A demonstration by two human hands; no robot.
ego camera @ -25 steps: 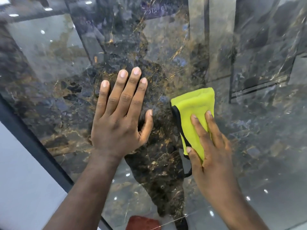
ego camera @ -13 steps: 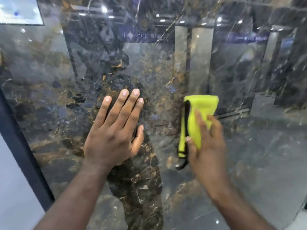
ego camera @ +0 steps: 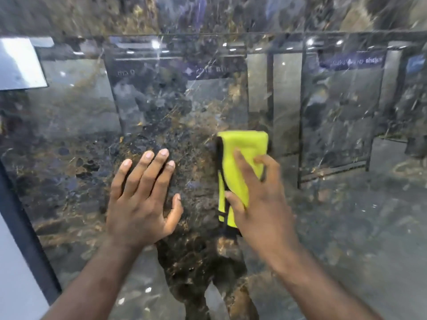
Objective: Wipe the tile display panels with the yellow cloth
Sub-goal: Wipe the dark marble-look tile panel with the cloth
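A glossy dark marble tile panel (ego camera: pixel 69 158) with gold veins fills the view and mirrors the showroom. My left hand (ego camera: pixel 141 199) lies flat on it, fingers spread, left of centre. My right hand (ego camera: pixel 261 199) presses a folded yellow cloth (ego camera: pixel 242 148) with a black edge against the panel, just right of my left hand. The cloth's lower part is hidden under my palm.
A dark frame strip (ego camera: pixel 20 227) borders the panel on the left, with a pale wall (ego camera: pixel 13 285) beyond it. A horizontal seam (ego camera: pixel 208 34) crosses the panel near the top. A white label (ego camera: pixel 18 63) sits at the upper left.
The view has tilted upward, showing more of the panel's upper part. My right hand has slid the cloth up the panel. My left hand stays flat on the tile.
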